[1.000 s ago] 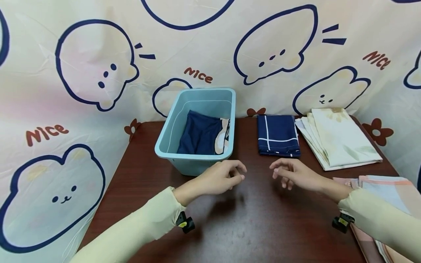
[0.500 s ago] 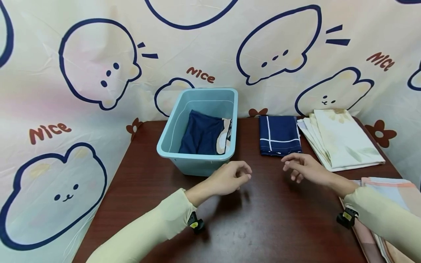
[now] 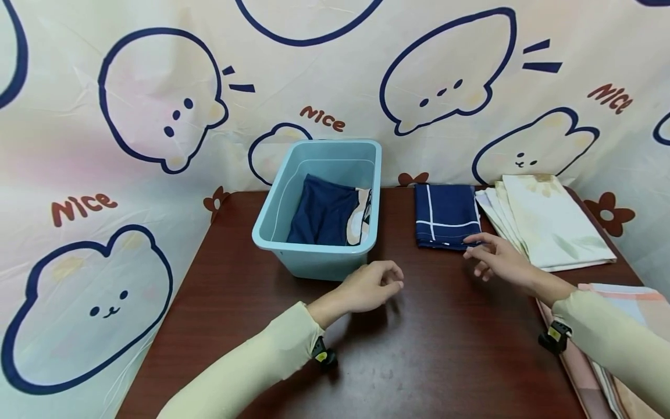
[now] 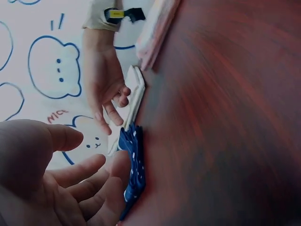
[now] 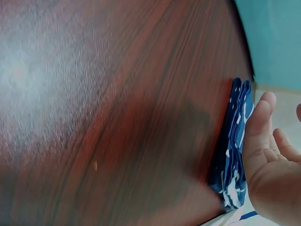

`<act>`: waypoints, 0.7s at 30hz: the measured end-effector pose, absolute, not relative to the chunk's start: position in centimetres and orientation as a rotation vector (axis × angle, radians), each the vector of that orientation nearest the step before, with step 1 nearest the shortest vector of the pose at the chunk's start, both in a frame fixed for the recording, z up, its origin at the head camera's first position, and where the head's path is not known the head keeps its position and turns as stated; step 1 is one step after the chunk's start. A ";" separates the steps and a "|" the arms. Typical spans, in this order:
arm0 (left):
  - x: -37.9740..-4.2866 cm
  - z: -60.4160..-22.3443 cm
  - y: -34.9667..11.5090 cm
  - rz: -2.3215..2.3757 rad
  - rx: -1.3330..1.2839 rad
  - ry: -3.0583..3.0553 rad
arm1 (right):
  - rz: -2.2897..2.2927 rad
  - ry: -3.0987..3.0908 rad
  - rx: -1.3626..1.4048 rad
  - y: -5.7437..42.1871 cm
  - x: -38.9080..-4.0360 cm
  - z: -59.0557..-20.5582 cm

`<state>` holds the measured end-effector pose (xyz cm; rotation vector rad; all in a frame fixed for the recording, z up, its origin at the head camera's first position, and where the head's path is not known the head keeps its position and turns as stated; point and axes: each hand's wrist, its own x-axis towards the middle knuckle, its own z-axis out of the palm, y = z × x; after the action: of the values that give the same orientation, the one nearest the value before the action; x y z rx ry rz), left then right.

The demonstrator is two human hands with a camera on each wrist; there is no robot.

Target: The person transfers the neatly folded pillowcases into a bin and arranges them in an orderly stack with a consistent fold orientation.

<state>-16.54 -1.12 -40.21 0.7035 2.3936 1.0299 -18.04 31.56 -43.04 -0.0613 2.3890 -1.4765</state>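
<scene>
My left hand, fingers loosely bent and holding nothing, hovers over the table just in front of the blue bin. My right hand is at the front right corner of the folded navy cloth with white lines; its fingertips overlap that corner in the head view. In the right wrist view the layered edge of the navy cloth shows beside the fingers. Inside the bin lies a dark navy cloth with a beige patterned part at its right side.
A folded cream cloth with a leaf print lies right of the navy one. Folded pink and pale blue cloth sits at the table's right edge, partly under the right sleeve. A printed curtain hangs behind the brown table.
My right hand has moved right and forward to the navy folded cloth's corner. My left hand has shifted slightly right. The whole head view has drifted a little; the cloths and bin stay put.
</scene>
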 end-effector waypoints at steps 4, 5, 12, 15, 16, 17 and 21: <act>-16.8 -40.5 -0.6 0.938 0.722 2.499 | -1.451 2.419 -0.044 32.0 -18.4 -43.3; -16.9 -40.6 -0.5 0.933 0.720 2.508 | -1.447 2.427 -0.044 32.1 -18.5 -43.4; -17.4 -41.5 0.6 0.953 0.710 2.507 | -1.386 2.504 -0.037 32.5 -19.2 -43.7; -17.6 -41.9 0.8 0.966 0.695 2.505 | -1.343 2.571 0.002 32.4 -19.7 -43.7; -17.7 -42.0 0.9 0.969 0.692 2.507 | -1.322 2.598 0.023 32.5 -19.8 -43.7; -17.8 -42.1 1.0 0.972 0.689 2.508 | -1.305 2.618 0.050 32.5 -20.0 -43.7; -18.2 -42.3 1.2 0.995 0.674 2.510 | -1.199 2.728 0.124 32.9 -20.6 -43.8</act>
<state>-18.24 1.23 -42.33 0.6739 2.5096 0.9949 -20.55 32.89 -43.80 0.1245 2.7281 -1.1990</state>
